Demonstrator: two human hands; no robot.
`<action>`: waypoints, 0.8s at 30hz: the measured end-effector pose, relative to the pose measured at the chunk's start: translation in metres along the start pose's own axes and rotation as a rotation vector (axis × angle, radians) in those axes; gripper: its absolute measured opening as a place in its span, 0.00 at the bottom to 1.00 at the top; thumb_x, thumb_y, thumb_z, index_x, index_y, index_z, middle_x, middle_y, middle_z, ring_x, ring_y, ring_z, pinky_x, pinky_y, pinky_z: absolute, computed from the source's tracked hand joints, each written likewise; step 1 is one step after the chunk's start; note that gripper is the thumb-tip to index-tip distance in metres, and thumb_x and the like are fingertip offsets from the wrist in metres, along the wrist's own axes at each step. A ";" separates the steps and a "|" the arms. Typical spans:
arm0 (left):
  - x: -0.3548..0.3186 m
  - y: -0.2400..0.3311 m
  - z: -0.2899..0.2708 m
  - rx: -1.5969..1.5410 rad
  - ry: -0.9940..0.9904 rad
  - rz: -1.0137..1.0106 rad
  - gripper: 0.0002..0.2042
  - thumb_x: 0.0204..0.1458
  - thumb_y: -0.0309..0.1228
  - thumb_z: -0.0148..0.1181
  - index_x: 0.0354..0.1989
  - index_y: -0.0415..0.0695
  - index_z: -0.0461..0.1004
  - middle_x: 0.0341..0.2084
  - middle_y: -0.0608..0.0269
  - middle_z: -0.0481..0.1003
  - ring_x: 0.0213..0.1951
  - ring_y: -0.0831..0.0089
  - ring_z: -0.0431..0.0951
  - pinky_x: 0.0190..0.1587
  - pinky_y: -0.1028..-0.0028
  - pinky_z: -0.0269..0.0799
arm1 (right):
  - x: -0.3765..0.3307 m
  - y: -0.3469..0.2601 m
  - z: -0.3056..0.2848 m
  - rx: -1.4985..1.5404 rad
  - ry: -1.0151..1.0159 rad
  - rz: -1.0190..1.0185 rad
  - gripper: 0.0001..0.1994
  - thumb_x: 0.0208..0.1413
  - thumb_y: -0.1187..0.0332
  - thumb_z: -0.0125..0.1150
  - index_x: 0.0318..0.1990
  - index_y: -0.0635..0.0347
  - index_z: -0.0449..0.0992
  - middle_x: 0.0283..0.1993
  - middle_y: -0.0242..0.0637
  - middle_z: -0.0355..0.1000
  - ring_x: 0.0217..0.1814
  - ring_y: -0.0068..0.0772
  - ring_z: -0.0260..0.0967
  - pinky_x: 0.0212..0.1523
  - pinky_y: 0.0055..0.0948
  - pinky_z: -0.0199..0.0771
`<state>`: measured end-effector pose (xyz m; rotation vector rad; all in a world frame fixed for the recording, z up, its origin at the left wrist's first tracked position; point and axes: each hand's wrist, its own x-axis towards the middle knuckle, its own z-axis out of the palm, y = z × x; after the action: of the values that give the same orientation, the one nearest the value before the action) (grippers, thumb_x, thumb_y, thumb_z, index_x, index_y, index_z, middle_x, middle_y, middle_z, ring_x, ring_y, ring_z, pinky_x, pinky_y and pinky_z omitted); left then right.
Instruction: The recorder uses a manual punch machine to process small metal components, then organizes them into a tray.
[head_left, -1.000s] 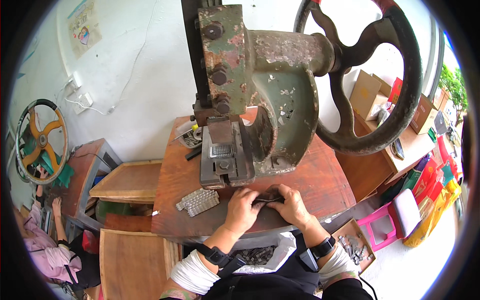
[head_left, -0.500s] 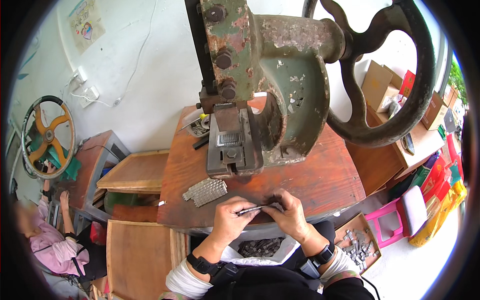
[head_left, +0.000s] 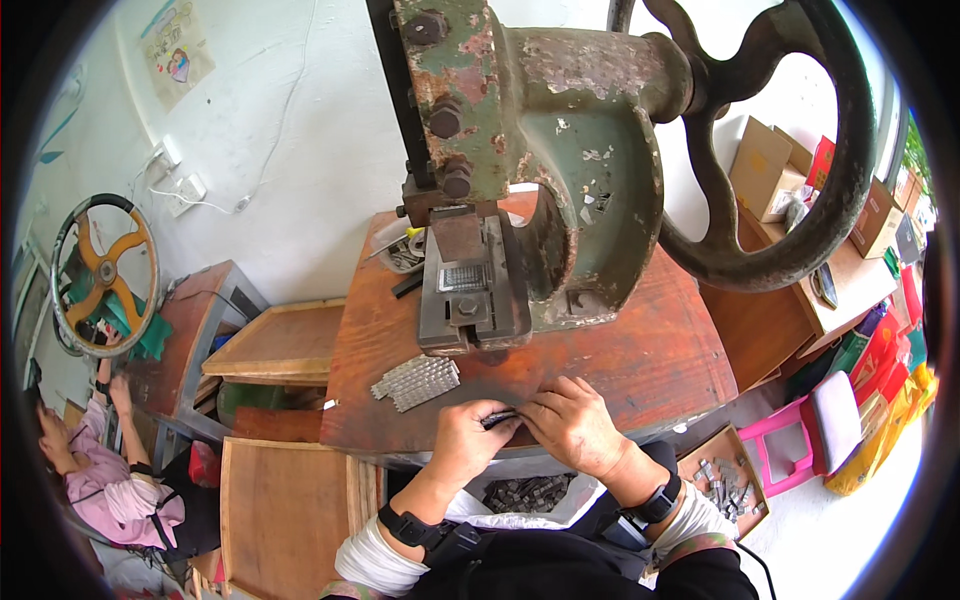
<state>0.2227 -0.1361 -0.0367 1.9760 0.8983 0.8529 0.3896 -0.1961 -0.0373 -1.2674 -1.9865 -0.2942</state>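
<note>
At the near edge of the wooden table [head_left: 640, 370], both hands meet over a small dark metal piece [head_left: 497, 417]. The left hand [head_left: 468, 440] has its fingers curled shut around the piece's left end, and the right hand [head_left: 575, 425] pinches the other end with fingers bent down close together, so very little of the piece shows between them.

Since the piece sits so close to the table's near edge, I judge it could slip from the fingertips and drop into the bag of dark scraps [head_left: 527, 492] below, where it would be hard to pick out. With so little of the piece showing, it might also get turned the wrong way round without the person noticing.

Just left of the hands lies a stack of pale toothed metal strips [head_left: 417, 381], apart from both. Farther back stands a heavy green press [head_left: 540, 170], its big handwheel [head_left: 790, 150] to the right.
</note>
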 end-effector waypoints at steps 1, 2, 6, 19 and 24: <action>0.000 -0.001 0.000 0.002 0.009 0.000 0.07 0.44 0.21 0.65 0.33 0.36 0.79 0.26 0.57 0.80 0.28 0.77 0.79 0.33 0.77 0.73 | 0.003 -0.002 -0.001 -0.025 -0.009 -0.011 0.10 0.38 0.70 0.60 0.31 0.59 0.76 0.30 0.32 0.71 0.34 0.34 0.67 0.36 0.32 0.68; -0.001 -0.004 0.000 -0.017 0.018 0.015 0.07 0.42 0.23 0.65 0.32 0.36 0.78 0.26 0.54 0.79 0.28 0.70 0.80 0.32 0.75 0.74 | 0.006 -0.003 -0.003 -0.021 -0.010 -0.020 0.10 0.38 0.70 0.60 0.31 0.59 0.76 0.30 0.32 0.71 0.34 0.34 0.67 0.36 0.32 0.68; -0.001 -0.007 0.000 -0.031 0.032 0.067 0.07 0.41 0.24 0.66 0.30 0.37 0.78 0.26 0.50 0.78 0.28 0.59 0.80 0.31 0.71 0.74 | 0.013 -0.003 -0.010 -0.030 -0.124 -0.054 0.10 0.35 0.71 0.65 0.31 0.59 0.77 0.31 0.33 0.73 0.36 0.34 0.70 0.33 0.33 0.73; 0.012 0.005 -0.013 -0.019 -0.127 -0.117 0.10 0.41 0.28 0.68 0.32 0.36 0.80 0.25 0.53 0.80 0.27 0.75 0.79 0.33 0.74 0.73 | 0.019 0.003 -0.015 -0.183 -0.183 -0.210 0.11 0.36 0.64 0.54 0.28 0.60 0.71 0.30 0.34 0.68 0.38 0.34 0.68 0.31 0.29 0.72; 0.009 0.002 -0.010 -0.081 -0.126 -0.084 0.06 0.44 0.24 0.66 0.30 0.36 0.80 0.23 0.59 0.80 0.25 0.81 0.77 0.31 0.78 0.72 | 0.016 0.031 -0.034 -0.185 0.149 0.037 0.09 0.38 0.72 0.64 0.29 0.62 0.74 0.29 0.38 0.71 0.35 0.39 0.71 0.33 0.34 0.73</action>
<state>0.2198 -0.1254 -0.0280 1.8857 0.8545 0.6986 0.4281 -0.1891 -0.0085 -1.3542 -1.8403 -0.5486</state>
